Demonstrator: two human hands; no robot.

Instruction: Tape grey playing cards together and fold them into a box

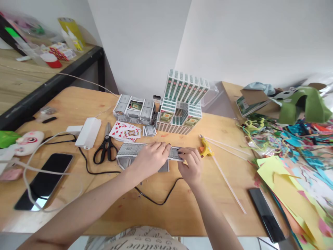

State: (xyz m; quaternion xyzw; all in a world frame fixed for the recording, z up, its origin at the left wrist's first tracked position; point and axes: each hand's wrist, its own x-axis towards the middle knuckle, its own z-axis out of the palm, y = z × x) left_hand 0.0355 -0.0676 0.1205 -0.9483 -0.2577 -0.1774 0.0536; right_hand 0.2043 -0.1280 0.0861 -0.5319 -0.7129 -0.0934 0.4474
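A long structure of grey-backed playing cards lies across the table in front of me. My left hand is laid over its top, fingers together and bent over the far edge. At the right end, my right hand grips the card strip between thumb and fingers. Parts of the cards are hidden under both hands. A yellow hot glue gun with a clear glue stick lies just right of my right hand. Black scissors and face-up playing cards are left of and behind the structure.
Behind stand a block of grey cards and a stack of green-white card boxes. At left are a phone, a white power box and cables. Coloured paper, felt scraps and a dark phone lie at right.
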